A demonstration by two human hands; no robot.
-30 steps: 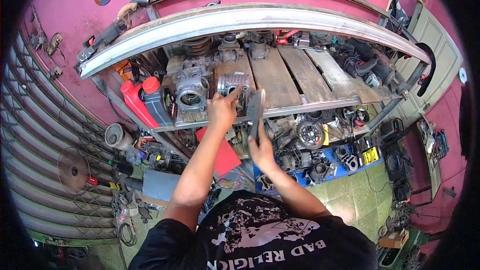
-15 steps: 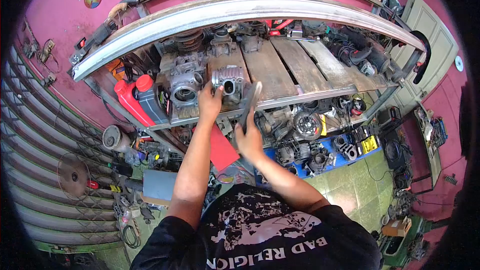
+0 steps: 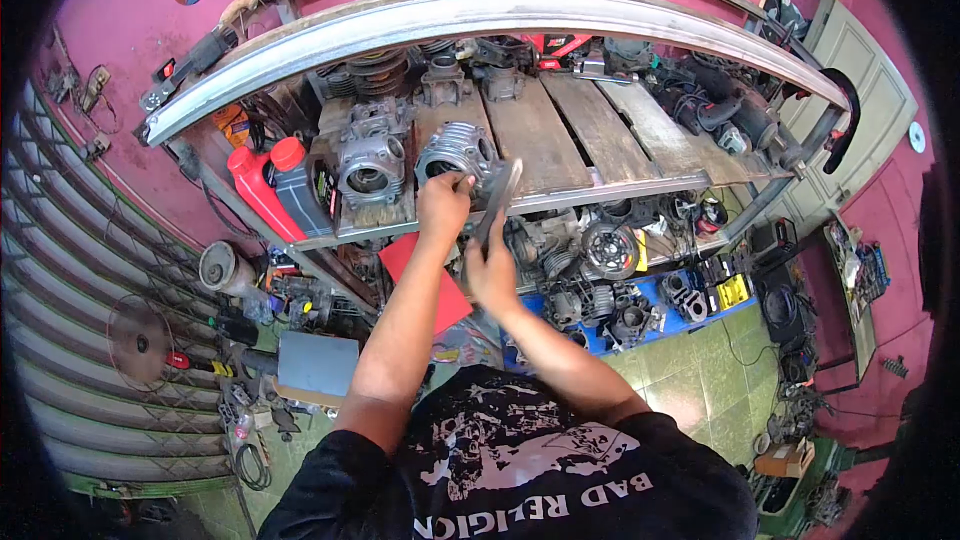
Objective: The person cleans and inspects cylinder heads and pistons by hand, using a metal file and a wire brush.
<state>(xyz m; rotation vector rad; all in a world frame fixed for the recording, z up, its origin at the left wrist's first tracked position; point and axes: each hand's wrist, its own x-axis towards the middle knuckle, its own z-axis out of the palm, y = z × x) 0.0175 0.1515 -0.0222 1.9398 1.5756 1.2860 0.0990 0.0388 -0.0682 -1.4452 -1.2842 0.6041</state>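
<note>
A grey finned metal cylinder head point(image 3: 462, 147) rests near the front edge of the wooden bench, its ribbed side up and a round opening turned toward me. My left hand point(image 3: 443, 208) is closed at its near edge, fingers bent against the metal and covering part of the opening. Wrapped in my right hand point(image 3: 490, 275) is a long, flat, dark tool point(image 3: 502, 195) with a pale edge, held upright just right of the cylinder head. Motion blurs the tool, and its upper end overlaps the part's right side. Another cylinder head point(image 3: 368, 172) sits left of my left hand.
Several engine parts line the back of the bench point(image 3: 535, 145). Red and grey bottles point(image 3: 265, 195) stand at its left end. A red sheet point(image 3: 425, 280) lies below my arms. Under the bench are more parts and a blue tray point(image 3: 650, 290). A metal rail point(image 3: 500, 12) crosses above.
The cylinder head has been turned, so its round opening and ribs now show instead of the small oval port. My left hand has moved right along its near edge. The tool stays in my right hand.
</note>
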